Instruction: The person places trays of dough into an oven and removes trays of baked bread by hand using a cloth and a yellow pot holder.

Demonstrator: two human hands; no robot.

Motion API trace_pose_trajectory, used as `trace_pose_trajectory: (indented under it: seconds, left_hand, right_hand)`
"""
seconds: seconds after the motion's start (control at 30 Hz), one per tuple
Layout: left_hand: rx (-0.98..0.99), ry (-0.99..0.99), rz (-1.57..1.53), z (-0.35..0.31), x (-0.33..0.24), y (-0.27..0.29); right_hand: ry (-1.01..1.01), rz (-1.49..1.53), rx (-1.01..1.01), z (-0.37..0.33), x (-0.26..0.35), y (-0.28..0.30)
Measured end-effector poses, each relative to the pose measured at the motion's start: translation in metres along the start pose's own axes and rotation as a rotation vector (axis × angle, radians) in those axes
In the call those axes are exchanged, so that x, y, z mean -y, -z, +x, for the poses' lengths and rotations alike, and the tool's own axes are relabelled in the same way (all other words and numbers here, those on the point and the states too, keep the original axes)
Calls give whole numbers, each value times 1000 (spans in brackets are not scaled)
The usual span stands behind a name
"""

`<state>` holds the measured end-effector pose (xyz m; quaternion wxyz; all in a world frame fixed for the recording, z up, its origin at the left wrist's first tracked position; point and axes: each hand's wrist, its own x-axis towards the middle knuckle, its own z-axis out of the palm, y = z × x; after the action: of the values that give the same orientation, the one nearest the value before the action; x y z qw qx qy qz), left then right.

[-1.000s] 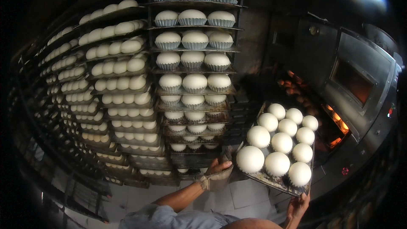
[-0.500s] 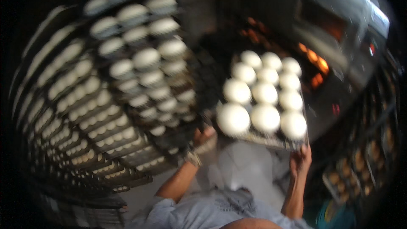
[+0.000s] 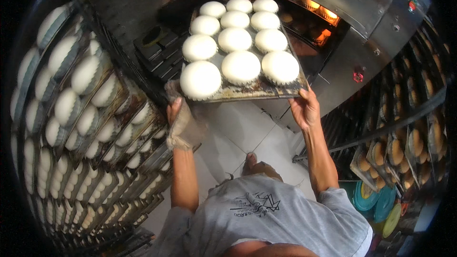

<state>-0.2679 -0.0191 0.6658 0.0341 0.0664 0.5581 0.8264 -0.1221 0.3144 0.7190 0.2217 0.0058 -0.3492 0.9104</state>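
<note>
Between my hands is a dark, worn baking tray [image 3: 252, 93], held out level in front of me. It carries rows of pale, domed dough buns [image 3: 235, 39] in fluted cups. My left hand [image 3: 175, 113], covered in part by a brown cloth [image 3: 184, 128], grips the tray's near left corner; some of its fingers are hidden. At the near right corner, my bare right hand [image 3: 306, 108] is closed on the rim, thumb on top. The tray's far end reaches toward the mouth of a glowing oven [image 3: 350, 50].
A tall rack [image 3: 102, 28] of trays with pale buns stands at left. On the right, another rack [image 3: 381, 133] holds browned buns, with teal and green plastic containers [image 3: 371, 195] below. Inside the oven, lit buns [image 3: 312, 4] show. Under me lies a tiled floor [image 3: 238, 128].
The tray has moved forward and left in view, closer to the oven opening, with both hands still on it. My view has turned, bringing the oven and right rack more into sight.
</note>
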Motion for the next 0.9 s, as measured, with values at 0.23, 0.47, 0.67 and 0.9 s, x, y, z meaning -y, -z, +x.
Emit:
trace_pose_trajectory:
  seconds: [0.23,0.47,0.67,0.9]
  left_hand:
    - [104,174,-339,128,8,-60]
    - [225,73,-249,271,61,-45]
    - [386,124,-339,324,17,-101]
    - [168,151,-185,470,50,-63]
  right_hand:
    - [-25,56,57,123,-8,29]
    - [17,41,21,205,-29,34]
    - [12,62,-25,243,-50,13]
    - [-202,126,-91,288,-83,-27]
